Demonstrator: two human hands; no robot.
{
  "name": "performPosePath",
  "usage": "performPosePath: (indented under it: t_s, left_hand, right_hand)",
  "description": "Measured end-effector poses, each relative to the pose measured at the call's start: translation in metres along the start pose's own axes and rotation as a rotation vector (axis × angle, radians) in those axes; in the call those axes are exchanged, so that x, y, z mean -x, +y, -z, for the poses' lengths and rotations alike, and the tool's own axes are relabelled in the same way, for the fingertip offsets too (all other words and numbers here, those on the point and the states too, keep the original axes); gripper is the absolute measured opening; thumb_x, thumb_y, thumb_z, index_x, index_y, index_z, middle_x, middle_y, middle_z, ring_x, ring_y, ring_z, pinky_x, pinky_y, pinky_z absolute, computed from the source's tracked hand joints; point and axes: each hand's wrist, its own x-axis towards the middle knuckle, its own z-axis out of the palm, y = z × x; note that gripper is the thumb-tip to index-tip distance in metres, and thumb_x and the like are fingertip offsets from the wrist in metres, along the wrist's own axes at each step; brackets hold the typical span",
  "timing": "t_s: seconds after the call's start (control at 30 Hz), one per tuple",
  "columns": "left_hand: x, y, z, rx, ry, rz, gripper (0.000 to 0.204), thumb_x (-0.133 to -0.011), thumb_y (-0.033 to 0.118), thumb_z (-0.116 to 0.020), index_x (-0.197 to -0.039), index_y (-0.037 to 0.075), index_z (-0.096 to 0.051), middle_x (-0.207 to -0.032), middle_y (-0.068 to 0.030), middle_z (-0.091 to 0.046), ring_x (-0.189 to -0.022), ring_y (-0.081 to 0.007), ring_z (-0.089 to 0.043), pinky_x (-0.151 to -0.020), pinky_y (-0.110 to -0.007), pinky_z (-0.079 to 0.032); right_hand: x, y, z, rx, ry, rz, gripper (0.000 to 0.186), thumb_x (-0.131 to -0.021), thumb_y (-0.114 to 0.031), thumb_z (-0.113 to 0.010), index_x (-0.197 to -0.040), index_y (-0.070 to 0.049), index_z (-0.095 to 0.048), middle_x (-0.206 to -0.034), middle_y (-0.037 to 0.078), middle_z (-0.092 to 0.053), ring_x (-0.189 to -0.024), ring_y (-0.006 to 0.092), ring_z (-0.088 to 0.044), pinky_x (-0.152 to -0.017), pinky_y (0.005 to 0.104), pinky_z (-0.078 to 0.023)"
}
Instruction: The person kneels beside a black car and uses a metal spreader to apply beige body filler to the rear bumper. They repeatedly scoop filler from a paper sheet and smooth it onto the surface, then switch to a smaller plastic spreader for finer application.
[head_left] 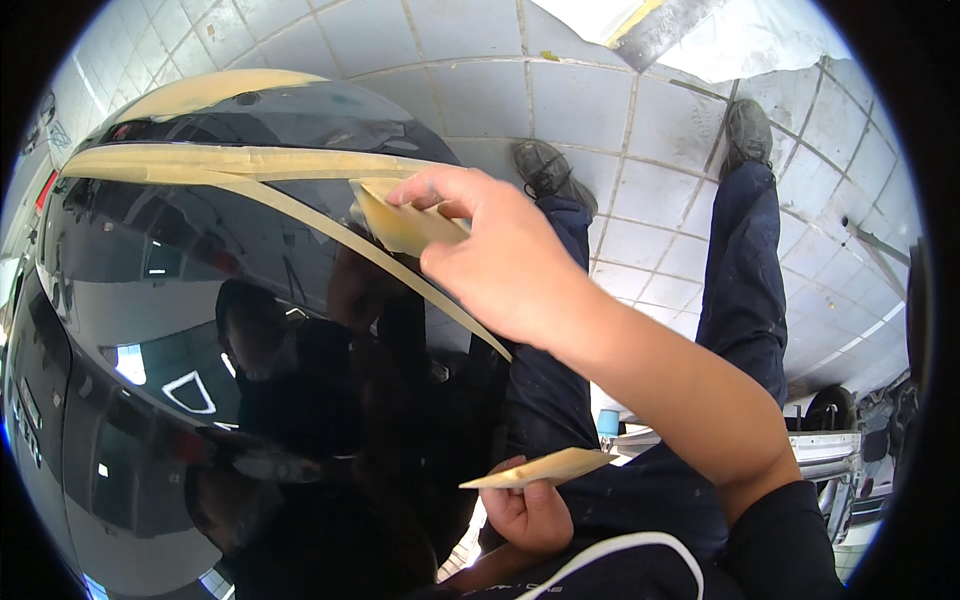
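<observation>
My right hand (490, 240) pinches a thin yellowish putty spreader (410, 222), its edge against or just over the glossy black car panel (150, 300), between two strips of masking tape. One wide tape strip (230, 160) runs across the panel; a narrower strip (370, 255) branches from it and curves down to the right. Lower, near my lap, my left hand (530, 512) grips a flat yellowish plate (540, 467) between thumb and fingers. Beyond the wide tape, a beige smear of filler (220, 90) covers part of the black bodywork.
My legs in dark trousers stand right of the panel, with dark shoes (750, 135) on the tiled floor (670, 110). White sheeting (750, 40) lies at the top right. A metal frame (830, 450) and a small blue container (608, 422) are low right. A white cord (640, 540) crosses my front.
</observation>
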Motion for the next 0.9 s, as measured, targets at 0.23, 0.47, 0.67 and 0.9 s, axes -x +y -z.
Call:
performPosePath:
  t_s: [0.23, 0.47, 0.67, 0.9]
  left_hand:
    - [-0.009, 0.009, -0.005, 0.007, -0.200, -0.131, 0.030, -0.112, 0.026, -0.048, -0.138, 0.011, -0.043, -0.102, -0.0300, -0.074, -0.084, -0.0440, -0.077, -0.073, -0.063, -0.065]
    - [-0.010, 0.000, -0.006, -0.016, -0.126, -0.105, 0.029, -0.111, 0.014, -0.050, -0.137, 0.010, -0.040, -0.098, -0.0291, -0.074, -0.082, -0.0394, -0.078, -0.074, -0.058, -0.067]
    - [-0.009, 0.000, -0.009, -0.055, -0.066, -0.115, 0.032, -0.111, 0.021, -0.051, -0.140, 0.012, -0.041, -0.100, -0.0231, -0.075, -0.083, -0.0329, -0.079, -0.072, -0.054, -0.069]
    - [-0.005, -0.007, -0.007, -0.118, -0.012, -0.119, 0.035, -0.109, 0.012, -0.051, -0.140, 0.003, -0.038, -0.105, -0.0289, -0.071, -0.085, -0.0357, -0.077, -0.078, -0.054, -0.066]
  right_hand:
    - [0.038, 0.004, 0.012, -0.100, -0.033, -0.049, 0.045, -0.082, 0.009, -0.061, -0.124, -0.005, -0.071, -0.123, 0.013, -0.066, -0.117, 0.0274, -0.066, -0.103, 0.0364, -0.050]
    - [-0.007, 0.043, 0.013, -0.112, 0.052, -0.019, 0.042, -0.083, 0.007, -0.060, -0.122, -0.004, -0.071, -0.124, 0.012, -0.068, -0.121, 0.0283, -0.065, -0.107, 0.0357, -0.049]
    - [0.036, 0.035, 0.003, -0.081, 0.047, 0.047, 0.041, -0.081, 0.008, -0.062, -0.119, -0.005, -0.073, -0.117, 0.012, -0.067, -0.114, 0.0280, -0.066, -0.102, 0.0367, -0.050]
    - [0.008, 0.065, 0.021, -0.129, 0.146, -0.014, 0.044, -0.083, 0.011, -0.059, -0.123, -0.004, -0.072, -0.112, 0.012, -0.069, -0.113, 0.0247, -0.067, -0.102, 0.0359, -0.051]
